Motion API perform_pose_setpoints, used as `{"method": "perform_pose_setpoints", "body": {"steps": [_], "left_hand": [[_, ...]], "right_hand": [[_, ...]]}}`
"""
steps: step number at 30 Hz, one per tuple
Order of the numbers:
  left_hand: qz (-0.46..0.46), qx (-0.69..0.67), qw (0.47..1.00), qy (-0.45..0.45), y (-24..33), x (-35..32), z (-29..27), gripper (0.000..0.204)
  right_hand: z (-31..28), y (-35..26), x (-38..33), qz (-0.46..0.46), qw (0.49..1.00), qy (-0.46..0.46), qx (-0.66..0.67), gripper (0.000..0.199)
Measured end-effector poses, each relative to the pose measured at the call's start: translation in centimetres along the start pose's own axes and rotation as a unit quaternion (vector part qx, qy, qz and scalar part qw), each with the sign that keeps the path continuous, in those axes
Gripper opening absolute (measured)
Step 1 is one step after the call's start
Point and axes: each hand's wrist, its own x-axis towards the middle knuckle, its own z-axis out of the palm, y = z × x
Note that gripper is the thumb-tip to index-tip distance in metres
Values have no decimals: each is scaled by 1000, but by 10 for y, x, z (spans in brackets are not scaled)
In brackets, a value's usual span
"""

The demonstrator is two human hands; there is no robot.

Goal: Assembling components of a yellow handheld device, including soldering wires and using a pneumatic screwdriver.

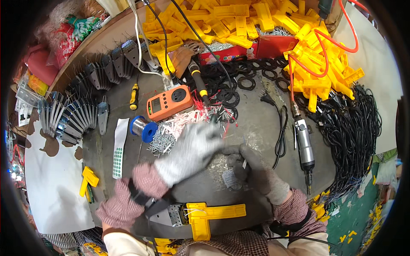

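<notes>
Here the small pale piece sits pinched in the grip of the grey-gloved right hand, near the middle of the dark surface. The white-gloved left hand blurs at about nine o'clock of it, fingers spread, holding nothing that shows. The piece is tiny, and thick gloves could let it slip into the scatter of silver screws at ten o'clock, where it would be hard to find. At twelve o'clock lies a yellow-and-black-handled soldering iron beside an orange flat meter; a sweeping sleeve might catch its cord. At six o'clock the yellow plastic cross-shaped bracket with grey metal plate rests at the edge and could be nudged off.
</notes>
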Motion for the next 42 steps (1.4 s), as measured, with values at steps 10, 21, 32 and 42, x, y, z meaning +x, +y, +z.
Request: {"method": "perform_pose_setpoints", "body": {"steps": [10,21,32,42], "left_hand": [[146,91,985,17,55,-95,-25,36],[-344,-637,680,117,75,-94,-25,32],[-388,-619,668,145,87,-106,-7,11],[-200,-209,939,188,117,-168,-1,18]], "right_hand": [[-10,30,22,-75,992,-36,98,35],[57,11,-4,-115,973,68,-190,16],[68,22,-13,-171,946,72,-265,6],[80,43,-25,-301,763,-13,-572,32]]}}
